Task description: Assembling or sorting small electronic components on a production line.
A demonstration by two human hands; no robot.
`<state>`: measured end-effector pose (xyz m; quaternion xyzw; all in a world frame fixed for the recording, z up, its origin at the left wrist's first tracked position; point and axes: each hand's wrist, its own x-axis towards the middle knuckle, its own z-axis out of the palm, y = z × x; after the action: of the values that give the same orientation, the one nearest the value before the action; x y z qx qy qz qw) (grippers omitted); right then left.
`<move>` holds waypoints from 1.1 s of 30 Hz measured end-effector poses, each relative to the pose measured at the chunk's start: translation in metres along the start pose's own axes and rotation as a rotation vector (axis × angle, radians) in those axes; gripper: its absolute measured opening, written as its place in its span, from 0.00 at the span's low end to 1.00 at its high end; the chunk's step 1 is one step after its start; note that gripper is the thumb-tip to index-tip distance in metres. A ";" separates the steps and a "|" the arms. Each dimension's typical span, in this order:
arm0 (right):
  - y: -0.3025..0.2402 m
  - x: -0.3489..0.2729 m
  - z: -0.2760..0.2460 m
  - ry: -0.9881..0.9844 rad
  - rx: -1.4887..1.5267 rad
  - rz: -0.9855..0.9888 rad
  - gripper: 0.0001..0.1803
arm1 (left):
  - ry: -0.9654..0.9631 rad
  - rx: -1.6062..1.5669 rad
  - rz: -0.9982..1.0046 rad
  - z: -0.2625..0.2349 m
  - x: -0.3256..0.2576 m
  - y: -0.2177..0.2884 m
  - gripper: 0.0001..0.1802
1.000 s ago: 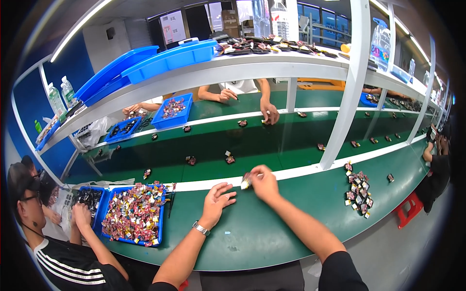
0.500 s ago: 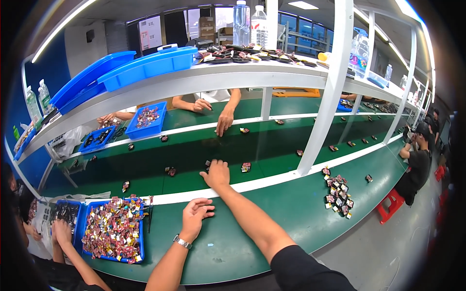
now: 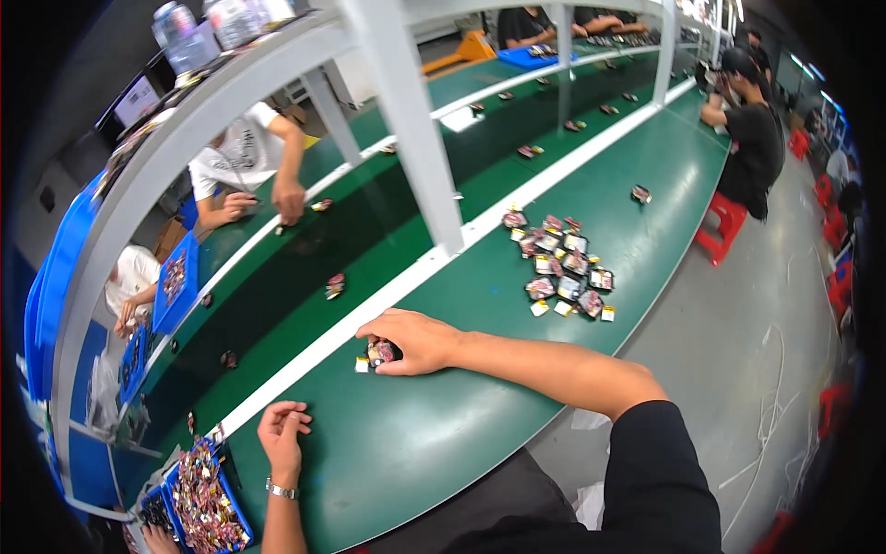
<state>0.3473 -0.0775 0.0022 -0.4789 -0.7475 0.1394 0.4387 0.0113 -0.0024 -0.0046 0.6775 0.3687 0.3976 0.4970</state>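
On the green table, my right hand (image 3: 413, 342) is closed round a small black part (image 3: 382, 353) with reddish coiled wires and a white-yellow tag (image 3: 362, 365). The part lies at the tabletop, just on the near side of the white divider strip; my palm hides some of it. To the left, my left hand (image 3: 283, 436) rests near the strip, its fingers loosely bent and apart, with nothing visible in them. A pile of similar black parts (image 3: 556, 263) lies right of my right hand, and one single part (image 3: 640, 195) sits beyond it.
Beyond the white strip (image 3: 318, 374), a dark green belt carries scattered parts (image 3: 335, 285). A blue tray (image 3: 242, 526) heaped with tagged pieces stands at lower left. A white post (image 3: 406, 120) rises from the strip. Across the belt, a person in white (image 3: 242, 157) handles a part.
My right hand has drawn back from over the belt to the near table, bringing a black part with it. The view has swung right, and my left hand stays near the strip.
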 end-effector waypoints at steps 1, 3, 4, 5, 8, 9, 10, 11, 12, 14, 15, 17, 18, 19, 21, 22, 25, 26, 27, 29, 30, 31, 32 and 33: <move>0.007 -0.013 -0.016 -0.106 0.053 0.019 0.30 | -0.013 0.092 -0.008 0.014 0.013 0.007 0.06; 0.011 -0.023 -0.026 -0.129 0.141 -0.059 0.30 | -0.102 0.259 0.033 0.069 0.058 0.038 0.05; 0.010 -0.022 -0.025 -0.112 0.158 -0.096 0.29 | -0.157 0.282 0.116 0.101 0.087 0.048 0.05; 0.010 -0.021 -0.025 -0.095 0.174 -0.133 0.27 | -0.189 0.280 0.282 0.134 0.122 0.046 0.05; 0.017 -0.025 -0.029 -0.186 0.189 -0.074 0.23 | -0.225 0.245 0.182 0.245 0.206 0.058 0.07; 0.016 -0.022 -0.028 -0.181 0.206 -0.085 0.23 | -0.251 0.331 0.200 0.268 0.232 0.055 0.09; 0.011 -0.018 -0.029 -0.160 0.197 -0.123 0.22 | -0.302 0.479 0.181 0.276 0.263 0.045 0.15; 0.010 -0.015 -0.030 -0.136 0.187 -0.155 0.20 | -0.269 0.498 0.426 0.294 0.280 0.032 0.22; 0.013 -0.017 -0.032 -0.158 0.194 -0.120 0.18 | -0.305 0.486 0.374 0.315 0.291 0.025 0.30; 0.019 -0.020 -0.031 -0.210 0.185 -0.072 0.17 | -0.358 0.667 0.325 0.345 0.299 0.023 0.34; 0.020 -0.021 -0.032 -0.266 0.170 -0.024 0.16 | -0.388 0.755 0.281 0.360 0.293 0.030 0.34; 0.022 -0.022 -0.034 -0.261 0.139 -0.009 0.13 | -0.409 0.724 0.308 0.378 0.297 0.021 0.34; 0.021 -0.021 -0.035 -0.300 0.120 -0.008 0.13 | -0.409 0.698 0.341 0.380 0.299 0.020 0.34; 0.021 -0.020 -0.036 -0.339 0.099 -0.007 0.13 | -0.409 0.707 0.336 0.380 0.301 0.020 0.34; 0.020 -0.018 -0.033 -0.318 0.093 -0.016 0.13 | -0.453 0.698 0.397 0.381 0.305 0.022 0.30; 0.021 -0.018 -0.032 -0.300 0.079 -0.021 0.14 | -0.431 0.683 0.410 0.383 0.305 0.021 0.27; 0.022 -0.017 -0.034 -0.291 0.072 -0.003 0.14 | -0.420 0.619 0.364 0.386 0.309 0.020 0.25; 0.022 -0.017 -0.035 -0.291 0.071 -0.005 0.14 | -0.419 0.619 0.366 0.386 0.312 0.020 0.25; 0.022 -0.018 -0.034 -0.232 0.084 -0.004 0.13 | -0.467 0.642 0.375 0.388 0.316 0.019 0.26; 0.024 -0.019 -0.034 -0.174 0.095 -0.005 0.12 | -0.514 0.665 0.387 0.388 0.322 0.018 0.27; 0.025 -0.019 -0.034 -0.167 0.107 0.004 0.11 | -0.542 0.667 0.372 0.389 0.324 0.017 0.27; 0.026 -0.019 -0.035 -0.160 0.118 0.012 0.11 | -0.569 0.669 0.356 0.390 0.326 0.017 0.28; 0.026 -0.020 -0.035 -0.159 0.114 0.011 0.11 | -0.568 0.668 0.360 0.391 0.327 0.016 0.28; 0.026 -0.020 -0.036 -0.137 0.118 0.010 0.11 | -0.570 0.674 0.375 0.393 0.327 0.015 0.28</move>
<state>0.3939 -0.0893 -0.0042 -0.4453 -0.7638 0.2178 0.4134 0.5033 0.1375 -0.0080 0.9377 0.1975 0.1370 0.2508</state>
